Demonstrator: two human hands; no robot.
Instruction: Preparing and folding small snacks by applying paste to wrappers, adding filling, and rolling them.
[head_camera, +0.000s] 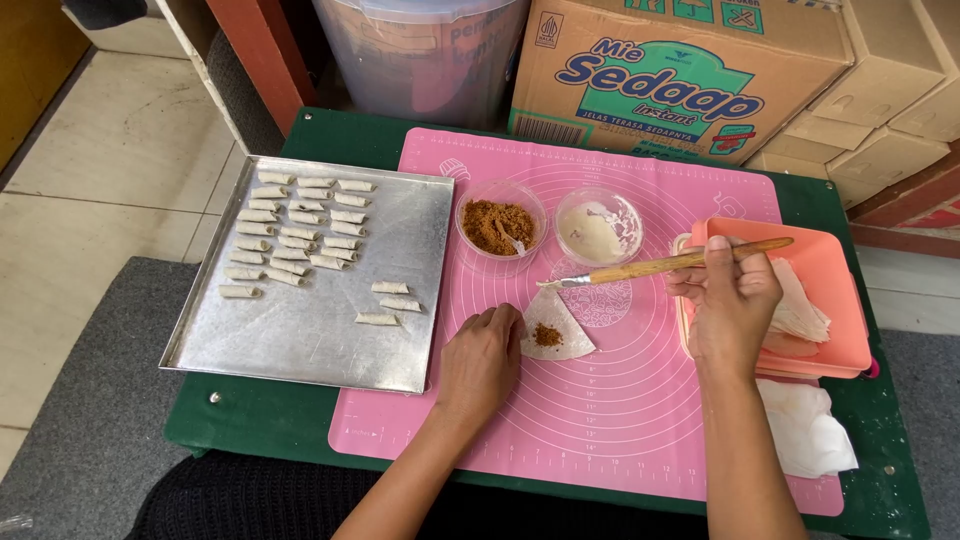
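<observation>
Behind the table (250, 420) stands a large brown cardboard box (680, 70) with a green and blue printed label on its front. Plain brown cartons (890, 90) are stacked to its right, and a translucent plastic tub (420, 50) stands to its left.

On the pink mat (620, 420) lies a small triangular wrapper (556, 330) with a dab of brown filling at its middle. The left hand (480, 360) lies palm down on the mat, fingers curled loosely, its fingertips pressing the wrapper's left edge. The right hand (730, 300) is closed around the wooden handle of a brush (660, 266), held nearly level, with the bristles pointing left just above the wrapper's top corner.

Beyond the wrapper sit a clear bowl of brown filling (500, 228) and a clear bowl of white paste (598, 228). A peach tray of wrapper sheets (800, 290) lies under the right hand. On the left, a metal baking tray (320, 340) carries rows of small rolled pieces (300, 228).
</observation>
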